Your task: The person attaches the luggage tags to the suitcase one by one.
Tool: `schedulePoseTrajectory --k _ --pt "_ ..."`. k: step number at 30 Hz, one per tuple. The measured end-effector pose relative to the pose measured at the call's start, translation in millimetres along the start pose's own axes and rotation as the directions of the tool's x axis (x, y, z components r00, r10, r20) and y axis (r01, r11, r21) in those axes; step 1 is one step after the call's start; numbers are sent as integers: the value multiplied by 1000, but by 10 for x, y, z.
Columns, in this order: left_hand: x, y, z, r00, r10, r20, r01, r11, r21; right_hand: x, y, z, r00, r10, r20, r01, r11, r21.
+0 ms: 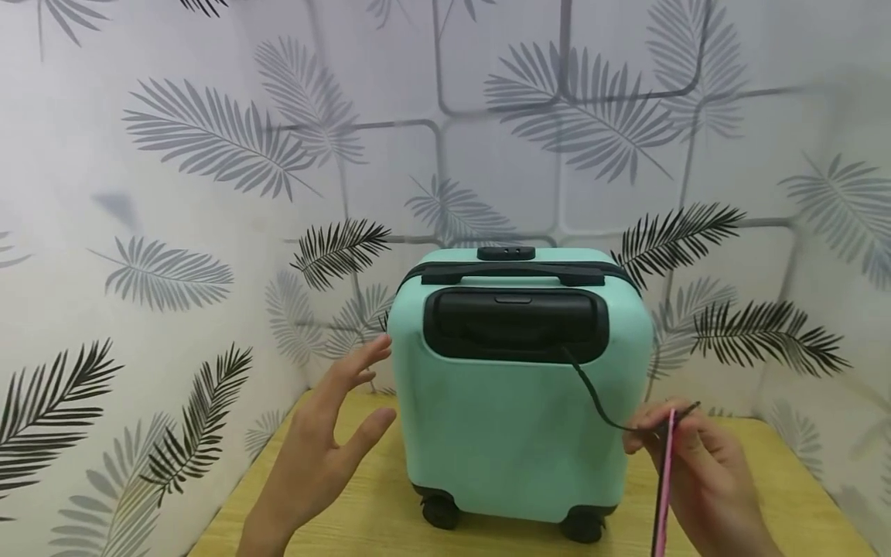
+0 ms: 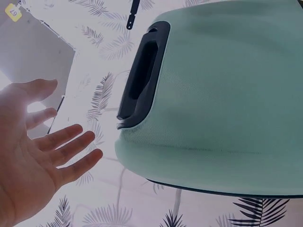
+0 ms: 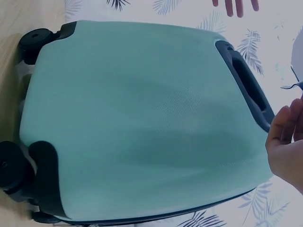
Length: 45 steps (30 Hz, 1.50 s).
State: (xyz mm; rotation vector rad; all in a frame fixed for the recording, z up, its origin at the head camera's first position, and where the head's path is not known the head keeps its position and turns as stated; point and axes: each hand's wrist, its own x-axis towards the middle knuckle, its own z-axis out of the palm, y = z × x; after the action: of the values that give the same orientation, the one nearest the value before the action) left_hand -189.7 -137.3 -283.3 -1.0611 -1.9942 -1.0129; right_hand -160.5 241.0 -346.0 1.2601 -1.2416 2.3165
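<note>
Nearest, at the lower edge of the head view, both hands sit over a wooden table (image 1: 390,526). Left hand (image 1: 327,452): fingers straight and spread, palm turned toward the left side of the suitcase, holding nothing; fingertips just beside the shell, and contact is not visible. The left wrist view confirms a flat, splayed palm with a gap between it and the case. Right hand (image 1: 696,464): fingers curled, pinching the end of a thin black cord (image 1: 592,394) together with a flat pink tag (image 1: 664,483) seen edge-on; what the tag is cannot be read. The cord runs up and left from the fingers to the dark recess on the case.

Next, mid-table: a mint-green hard-shell suitcase (image 1: 515,433), upright on black wheels (image 1: 440,510), between the two hands. Its upper face carries a black recessed handle housing (image 1: 515,325); above that a black top grip (image 1: 515,272) and a small black lock block (image 1: 506,253).

Farthest: white wallpaper (image 1: 209,155) with grey and black palm-leaf print, enclosing the table on the left, back and right.
</note>
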Motion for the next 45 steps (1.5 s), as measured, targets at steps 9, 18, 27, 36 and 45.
schedulePoseTrajectory --k 9,18,27,36,45 --pt "219 204 -21 1000 29 -8 -29 1000 -11 145 -44 67 997 -39 -71 24 980 -196" --pt "510 147 -14 998 56 10 -55 997 -60 441 -79 163 988 -137 -64 110 942 -318" --pt "574 -74 19 998 67 16 -66 996 -61 582 -92 213 983 -180 -40 150 906 -396" --pt "780 -63 8 995 103 14 -102 993 -61 764 -174 259 979 -190 -78 133 874 -467" --pt "1056 -70 80 989 138 57 -137 990 -22 903 -244 255 968 -176 -179 32 792 -609"
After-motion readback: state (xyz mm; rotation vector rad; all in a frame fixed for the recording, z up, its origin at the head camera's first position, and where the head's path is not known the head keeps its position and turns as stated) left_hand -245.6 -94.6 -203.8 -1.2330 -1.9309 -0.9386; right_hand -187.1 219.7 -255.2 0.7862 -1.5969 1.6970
